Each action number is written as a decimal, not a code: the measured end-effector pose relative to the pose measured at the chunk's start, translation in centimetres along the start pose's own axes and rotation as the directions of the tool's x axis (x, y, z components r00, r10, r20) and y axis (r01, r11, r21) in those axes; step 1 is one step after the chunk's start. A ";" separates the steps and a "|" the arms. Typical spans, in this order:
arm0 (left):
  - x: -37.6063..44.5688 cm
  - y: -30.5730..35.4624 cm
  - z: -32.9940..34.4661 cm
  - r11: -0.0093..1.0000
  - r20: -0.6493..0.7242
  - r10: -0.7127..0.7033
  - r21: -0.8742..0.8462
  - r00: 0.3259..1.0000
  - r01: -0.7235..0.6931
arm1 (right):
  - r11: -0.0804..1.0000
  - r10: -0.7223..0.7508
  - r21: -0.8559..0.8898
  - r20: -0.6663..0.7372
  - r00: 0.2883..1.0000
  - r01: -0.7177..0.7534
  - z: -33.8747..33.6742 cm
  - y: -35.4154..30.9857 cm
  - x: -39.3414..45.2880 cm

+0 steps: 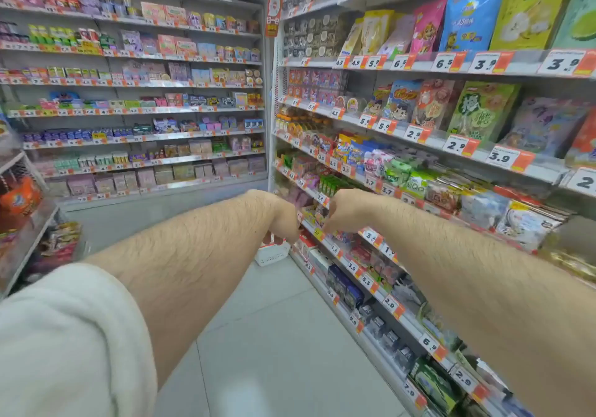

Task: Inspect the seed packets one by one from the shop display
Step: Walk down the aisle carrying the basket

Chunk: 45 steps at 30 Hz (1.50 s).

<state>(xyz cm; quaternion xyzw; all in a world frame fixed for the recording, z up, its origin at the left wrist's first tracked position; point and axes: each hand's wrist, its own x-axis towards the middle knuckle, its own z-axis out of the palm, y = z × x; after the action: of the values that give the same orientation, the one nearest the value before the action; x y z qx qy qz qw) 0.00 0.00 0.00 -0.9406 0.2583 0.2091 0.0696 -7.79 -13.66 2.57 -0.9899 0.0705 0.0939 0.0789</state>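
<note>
Both grips unclear: I see my left hand (285, 223) and right hand (342, 213) bent down at the low shelf (325, 239), fingers hidden. Small packets (317, 215) sit between them.

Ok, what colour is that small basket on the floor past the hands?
White, with a slotted wall: the basket shows in the head view, on the floor just below the left hand.

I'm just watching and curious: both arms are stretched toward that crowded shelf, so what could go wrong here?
1. The left hand and right hand hang bent down at the shelf edge; whether either holds a packet can't be seen, so a grab could miss.
2. The packets there are small and tightly packed, so pulling one may drag neighbours off.
3. A white basket sits on the floor below, a possible trip hazard.
</note>
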 end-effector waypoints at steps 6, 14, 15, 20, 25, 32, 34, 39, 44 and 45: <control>5.1 -3.5 4.4 0.992 0.104 -0.052 -0.113 0.993 0.063 | 0.995 -0.070 0.075 0.132 0.989 0.061 5.3 -0.1 7.1; 17.1 -12.4 5.0 0.985 0.108 0.024 -0.172 0.994 -0.005 | 0.973 -0.055 0.229 0.166 0.985 0.016 10.1 -2.9 21.2; 18.8 -13.9 4.7 0.980 0.114 0.036 -0.199 0.993 -0.013 | 0.971 -0.040 0.238 0.175 0.984 -0.002 10.3 -3.4 23.6; 27.1 -21.3 1.6 0.956 0.111 0.077 -0.289 0.991 -0.042 | 0.966 0.014 0.250 0.206 0.978 -0.067 9.8 -6.7 34.9; 35.8 -26.9 -0.9 0.950 0.134 0.075 -0.310 0.988 -0.030 | 0.962 0.008 0.265 0.196 0.981 -0.061 8.8 -8.1 45.0; 48.5 -30.7 -4.9 0.952 0.143 0.098 -0.302 0.985 -0.051 | 0.964 0.047 0.247 0.217 0.975 -0.102 7.5 -6.7 58.9; 52.8 -31.3 -6.2 0.954 0.121 0.093 -0.294 0.988 -0.054 | 0.962 0.053 0.250 0.212 0.976 -0.107 7.7 -5.6 63.9; 62.1 -32.5 -9.1 0.937 0.079 0.039 -0.348 0.996 -0.009 | 0.945 0.064 0.305 0.189 0.980 -0.121 7.9 -3.4 75.7; 69.9 -35.8 -10.9 0.944 0.156 0.049 -0.329 0.986 0.005 | 0.916 0.068 0.369 0.244 0.967 -0.158 7.6 -2.7 85.6; 71.5 -36.7 -11.0 0.946 0.172 0.056 -0.325 0.984 0.003 | 0.915 0.072 0.367 0.260 0.963 -0.168 7.6 -2.8 87.4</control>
<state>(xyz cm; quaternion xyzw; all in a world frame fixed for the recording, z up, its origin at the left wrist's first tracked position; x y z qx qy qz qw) 78.60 -3.82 -19.91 -0.9131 0.2259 0.3330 -0.0656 76.25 -20.51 -21.64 -0.9300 0.1386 0.2021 0.2741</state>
